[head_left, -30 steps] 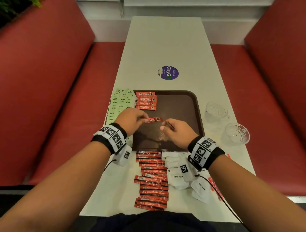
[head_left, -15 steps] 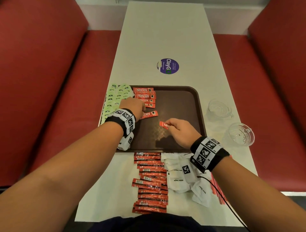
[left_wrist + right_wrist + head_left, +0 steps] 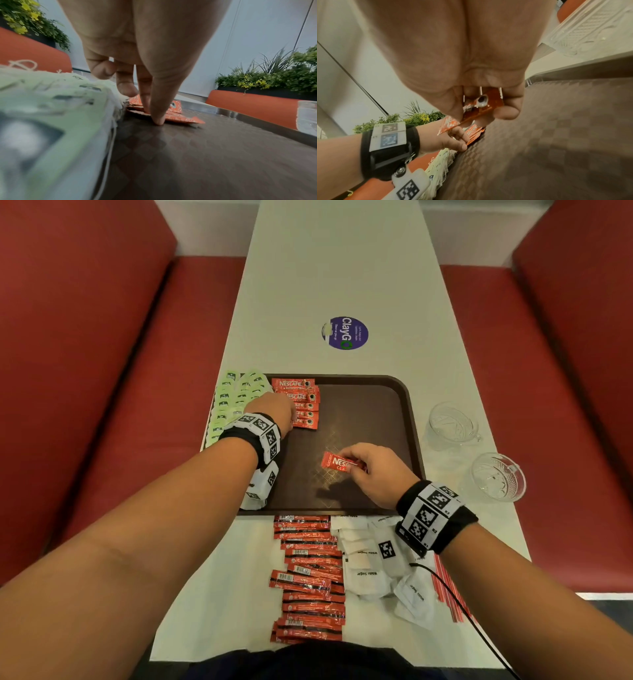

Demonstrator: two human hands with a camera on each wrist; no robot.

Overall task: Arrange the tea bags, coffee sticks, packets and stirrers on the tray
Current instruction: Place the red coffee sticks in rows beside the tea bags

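Observation:
A brown tray (image 3: pixel 376 392) lies on the white table. Green tea bags (image 3: pixel 233 395) line its left edge, and a column of red coffee sticks (image 3: pixel 303 405) lies beside them. My left hand (image 3: pixel 293 419) reaches over the tea bags. Its thumb and fingertips (image 3: pixel 158 120) press down on the nearest stick of that column (image 3: pixel 181 119). My right hand (image 3: pixel 356 465) hovers over the tray's middle and pinches another red coffee stick (image 3: pixel 337 462) by its right end. In the right wrist view that stick (image 3: pixel 489 102) sits between thumb and fingers.
Off the tray's near edge lie several loose coffee sticks (image 3: pixel 310 577), white sugar packets (image 3: pixel 370 563) and red stirrers (image 3: pixel 445 590). Two glass cups (image 3: pixel 452 422) (image 3: pixel 498 475) stand right of the tray. A purple sticker (image 3: pixel 345 333) is farther back. Red benches flank the table.
My left hand carried its coffee stick up and left, then laid it at the near end of the column. My right hand stayed over the tray's middle, its stick now showing the label.

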